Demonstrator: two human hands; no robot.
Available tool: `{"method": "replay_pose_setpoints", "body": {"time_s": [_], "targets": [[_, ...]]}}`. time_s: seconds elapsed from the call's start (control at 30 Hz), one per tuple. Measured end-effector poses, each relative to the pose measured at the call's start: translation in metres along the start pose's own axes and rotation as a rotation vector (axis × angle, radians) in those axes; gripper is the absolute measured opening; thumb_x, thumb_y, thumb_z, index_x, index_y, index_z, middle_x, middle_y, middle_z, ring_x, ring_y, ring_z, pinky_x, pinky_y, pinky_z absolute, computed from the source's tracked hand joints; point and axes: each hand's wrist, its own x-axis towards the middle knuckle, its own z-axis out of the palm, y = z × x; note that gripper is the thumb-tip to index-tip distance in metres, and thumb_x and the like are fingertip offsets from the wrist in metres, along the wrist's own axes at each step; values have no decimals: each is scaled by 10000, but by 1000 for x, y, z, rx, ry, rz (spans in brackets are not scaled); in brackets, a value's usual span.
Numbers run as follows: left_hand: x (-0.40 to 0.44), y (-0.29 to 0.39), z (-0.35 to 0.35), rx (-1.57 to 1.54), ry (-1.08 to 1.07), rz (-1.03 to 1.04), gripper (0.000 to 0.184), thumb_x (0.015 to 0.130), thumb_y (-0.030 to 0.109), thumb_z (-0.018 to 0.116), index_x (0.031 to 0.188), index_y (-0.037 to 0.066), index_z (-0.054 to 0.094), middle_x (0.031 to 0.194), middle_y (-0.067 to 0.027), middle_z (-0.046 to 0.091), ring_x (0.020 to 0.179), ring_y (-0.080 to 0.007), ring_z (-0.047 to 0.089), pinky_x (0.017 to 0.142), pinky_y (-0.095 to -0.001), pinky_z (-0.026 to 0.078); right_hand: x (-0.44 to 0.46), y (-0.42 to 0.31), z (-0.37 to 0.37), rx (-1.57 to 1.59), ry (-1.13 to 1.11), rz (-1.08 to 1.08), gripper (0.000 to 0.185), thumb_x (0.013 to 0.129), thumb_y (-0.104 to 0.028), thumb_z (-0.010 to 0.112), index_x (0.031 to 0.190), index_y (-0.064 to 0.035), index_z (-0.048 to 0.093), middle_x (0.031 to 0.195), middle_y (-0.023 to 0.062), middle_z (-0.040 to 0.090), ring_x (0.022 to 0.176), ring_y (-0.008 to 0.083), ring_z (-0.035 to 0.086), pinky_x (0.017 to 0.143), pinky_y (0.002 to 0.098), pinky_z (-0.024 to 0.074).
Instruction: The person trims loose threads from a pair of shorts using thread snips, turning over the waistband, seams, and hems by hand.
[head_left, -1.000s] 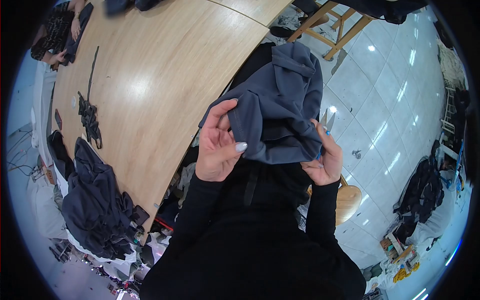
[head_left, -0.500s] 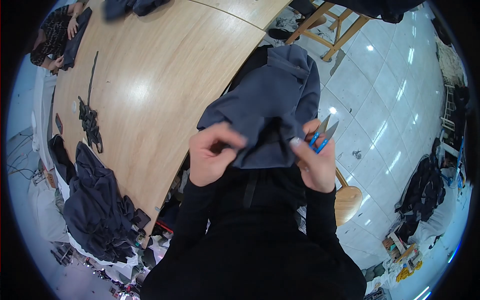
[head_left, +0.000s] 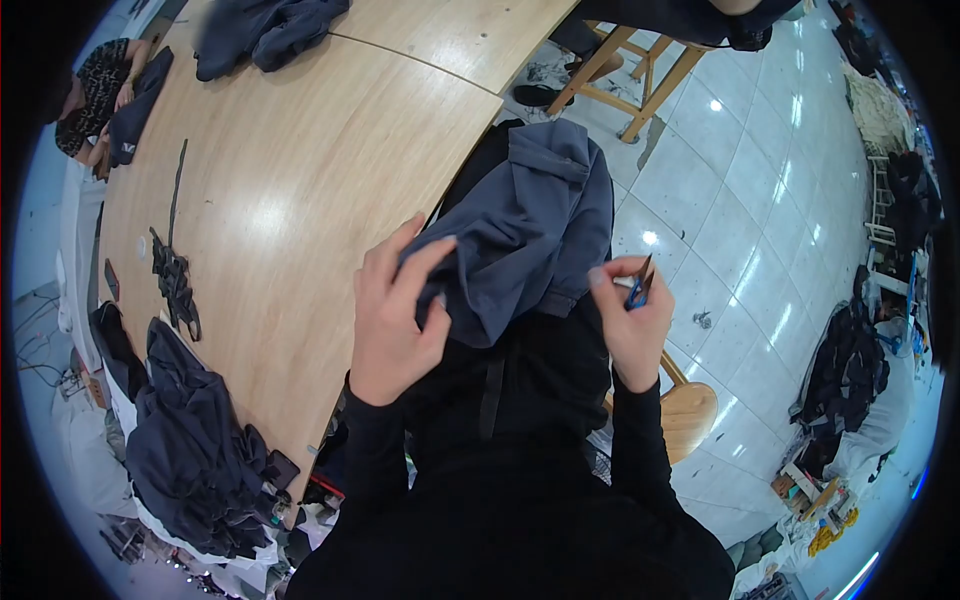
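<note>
A dark blue-grey cloth garment (head_left: 545, 205) lies bunched across my lap, beside the table's edge. My left hand (head_left: 395, 320) is at the garment's left side with its fingers spread and curved; the fingertips overlap the cloth, and I cannot tell if they press on it. At the garment's right edge, my right hand (head_left: 637, 325) is closed around small blue-handled thread snips (head_left: 640, 286), blades pointing up. Its thumb is close to the cloth. Part of the snips is hidden by the fingers.
A wooden table (head_left: 290, 200) runs along my left, with a dark garment pile (head_left: 190, 450), black strips (head_left: 172, 280) and more dark cloth (head_left: 265, 35) on it. Another person (head_left: 95, 95) handles cloth at its far side. Wooden stools (head_left: 640, 95) (head_left: 688, 412) stand on the tiled floor.
My left hand has opened its fingers and shifted slightly left. The garment has been turned and its dark opening no longer shows. The snips now sit more upright and tucked into my right hand.
</note>
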Motion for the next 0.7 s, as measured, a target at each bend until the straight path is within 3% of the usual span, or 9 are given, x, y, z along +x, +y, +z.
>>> {"method": "replay_pose_setpoints", "body": {"time_s": [0.13,0.17,0.27,0.37,0.4,0.47,0.6,0.63,0.7], "targets": [[11,26,14,-18,-94,132,671,792,94,842,1445,131,690,1633,-145,541,1437,-358,548,1163,-469,404,39,30,11,-82,232,-76,264,943,-73,840,1167,12,728,1028,24,715,780,48,545,669,223,423],[15,26,26,21,-123,145,739,785,153,882,1490,149,660,1590,-129,571,1405,-340,570,1091,-458,434,46,39,12,-76,148,-75,267,950,-64,820,1188,16,731,1013,25,700,807,70,555,701,245,452],[17,-11,66,147,-152,76,457,784,112,854,1230,67,763,1188,-125,731,1152,-309,671,1002,-406,454,48,41,7,-141,-56,-26,236,942,-61,827,1144,25,741,975,32,693,845,74,575,727,259,472],[8,-14,37,-203,222,55,218,805,-22,705,1015,-14,763,962,-150,687,851,-281,666,805,-340,502,35,27,-17,110,62,-116,131,894,58,798,1010,13,759,887,45,655,864,89,601,742,269,472],[1,-14,10,-334,225,-22,243,766,-61,693,994,-8,761,897,-126,651,903,-272,673,778,-371,520,25,27,-30,219,112,-134,131,881,87,788,984,9,762,878,49,650,859,96,606,743,271,472],[-14,-37,-28,-482,277,125,234,735,-105,677,916,13,769,891,-78,596,871,-272,632,765,-350,486,25,39,-69,181,-53,-381,198,819,158,754,933,-3,768,941,68,663,848,127,613,750,280,482],[-20,-51,-53,185,-167,149,347,748,-123,698,1018,63,811,975,-98,666,926,-291,670,797,-342,490,25,23,-86,-338,-345,-117,267,804,181,695,977,4,794,1051,100,736,854,200,675,733,280,488],[-19,-49,-49,295,-229,136,369,757,-126,702,1045,72,819,1000,-103,685,944,-297,679,809,-347,500,26,31,-78,-447,-256,-309,293,832,168,687,1045,1,801,1045,99,755,880,212,709,751,282,508],[-16,-39,-38,2,-116,36,349,810,-119,713,1078,78,820,1037,-115,719,964,-271,703,823,-345,524,24,36,-72,-411,-64,-253,277,873,147,687,1074,-6,801,1048,92,764,904,188,718,777,286,530]]}}
